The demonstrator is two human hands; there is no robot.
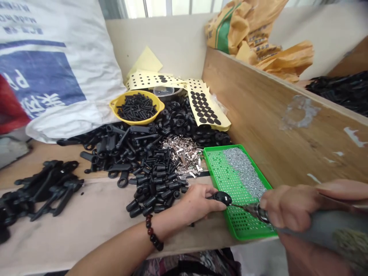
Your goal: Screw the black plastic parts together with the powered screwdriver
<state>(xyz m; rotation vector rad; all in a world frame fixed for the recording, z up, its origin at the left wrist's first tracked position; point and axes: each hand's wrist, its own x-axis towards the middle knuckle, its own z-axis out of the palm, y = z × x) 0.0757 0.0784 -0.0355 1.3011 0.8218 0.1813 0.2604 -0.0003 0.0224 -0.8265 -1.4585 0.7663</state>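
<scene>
My left hand (198, 203) is closed around a black plastic part with a round glossy end (223, 197). In my right hand (290, 207) is a power screwdriver (322, 224), held nearly level and pointing left. Its thin bit reaches the round end of the black part; whether it sits in a screw there cannot be made out. Below both lies a green perforated tray (227, 176) with many small silver screws (244, 168) heaped along its right side. Short black cylinders (153, 193) lie just left of my left hand.
Beyond the hands are metal clips (184, 153), black handle-like parts (120, 142) and a yellow basin (112, 105) of black pieces. More black parts (43, 191) lie at left. A wooden partition (258, 115) borders the right; a white sack (94, 69) stands back left.
</scene>
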